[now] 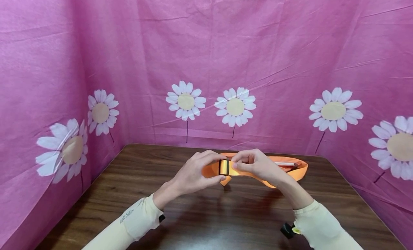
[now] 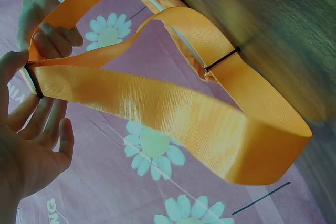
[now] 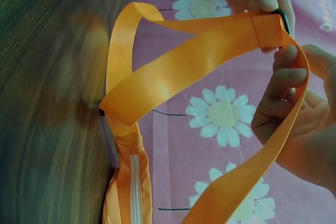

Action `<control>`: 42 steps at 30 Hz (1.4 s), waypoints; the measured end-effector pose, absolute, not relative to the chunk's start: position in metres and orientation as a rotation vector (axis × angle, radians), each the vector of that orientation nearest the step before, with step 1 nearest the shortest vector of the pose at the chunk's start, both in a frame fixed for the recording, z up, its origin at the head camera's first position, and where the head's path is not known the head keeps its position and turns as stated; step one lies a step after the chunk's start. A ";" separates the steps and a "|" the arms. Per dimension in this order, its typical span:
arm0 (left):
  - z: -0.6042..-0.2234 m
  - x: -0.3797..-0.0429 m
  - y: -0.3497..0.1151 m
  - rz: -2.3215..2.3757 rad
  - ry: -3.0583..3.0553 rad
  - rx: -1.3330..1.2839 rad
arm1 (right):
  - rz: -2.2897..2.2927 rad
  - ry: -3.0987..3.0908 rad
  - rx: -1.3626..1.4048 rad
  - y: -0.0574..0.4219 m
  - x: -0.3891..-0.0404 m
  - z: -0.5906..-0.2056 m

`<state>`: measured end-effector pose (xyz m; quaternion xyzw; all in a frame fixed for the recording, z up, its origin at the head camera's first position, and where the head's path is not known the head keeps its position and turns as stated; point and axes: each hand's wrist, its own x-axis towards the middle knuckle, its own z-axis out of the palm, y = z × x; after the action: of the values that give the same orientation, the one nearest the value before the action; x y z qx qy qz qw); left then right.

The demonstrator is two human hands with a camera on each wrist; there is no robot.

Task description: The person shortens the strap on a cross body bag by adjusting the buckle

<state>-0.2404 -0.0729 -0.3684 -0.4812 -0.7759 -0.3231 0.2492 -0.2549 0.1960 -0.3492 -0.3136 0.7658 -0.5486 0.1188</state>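
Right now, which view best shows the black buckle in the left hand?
The head view: the black buckle faces the camera, with the orange strap visibly running through it. The left wrist view shows it nearly edge-on; the right wrist view, mainly one dark edge.

Arms (image 1: 135, 217) angled inward, left hand (image 1: 195, 173) in a wide grip, right hand (image 1: 256, 166) in a tighter pinch

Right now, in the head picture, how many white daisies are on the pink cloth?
6 white daisies with beige centres, on the pink cloth: two at left, two in the middle, two at right, the last cut by the picture's edge. Folds may hide others.
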 end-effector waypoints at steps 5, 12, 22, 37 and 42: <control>-0.370 -0.241 -0.074 -0.877 -2.095 -1.325 | -1.604 2.258 -0.914 0.191 -0.252 -0.350; -0.370 -0.241 -0.073 -0.895 -2.106 -1.325 | -1.606 2.273 -0.901 0.187 -0.250 -0.350; -0.368 -0.242 -0.074 -0.977 -2.105 -1.314 | -1.527 2.321 -0.900 0.195 -0.255 -0.350; -0.368 -0.239 -0.075 -0.905 -2.157 -1.292 | -1.505 2.249 -0.903 0.202 -0.258 -0.353; -0.369 -0.239 -0.075 -0.881 -2.179 -1.300 | -1.510 2.241 -0.930 0.197 -0.255 -0.350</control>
<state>-0.2395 -0.0751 -0.3686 -0.4715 -0.7903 -0.3195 0.2260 -0.2554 0.1965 -0.3499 -0.3222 0.7763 -0.5230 0.1413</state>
